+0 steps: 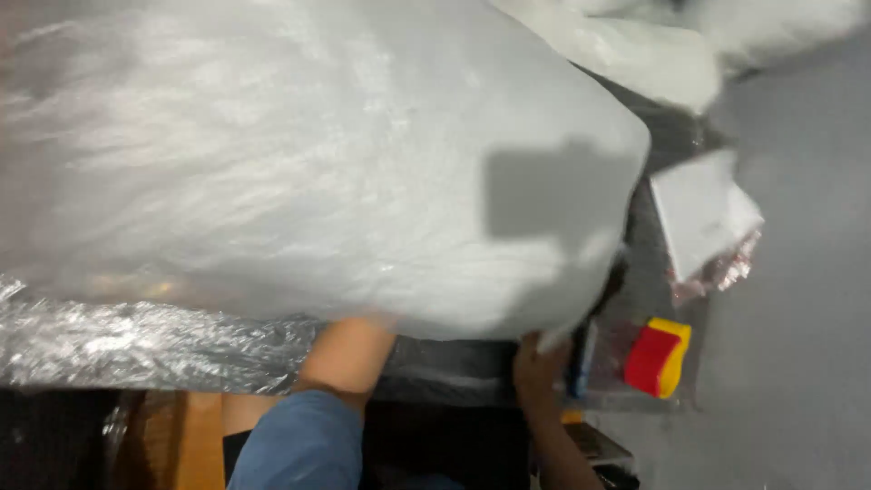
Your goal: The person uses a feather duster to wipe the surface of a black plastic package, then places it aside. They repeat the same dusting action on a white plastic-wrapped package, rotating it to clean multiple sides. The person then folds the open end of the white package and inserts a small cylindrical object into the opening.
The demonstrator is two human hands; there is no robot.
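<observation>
Two hands under white bag (pixel 299 163) | right hand (pixel 542 370) grips edge

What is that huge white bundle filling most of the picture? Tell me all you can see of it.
The white bundle is a big, rounded, soft-looking mass of fluffy white stuff, seemingly wrapped in thin clear plastic that shines faintly. It fills the upper left and rests on crinkled clear plastic sheet. A dark square shadow falls on its right side. The left hand reaches under its lower edge; the right hand touches its lower right corner.
</observation>
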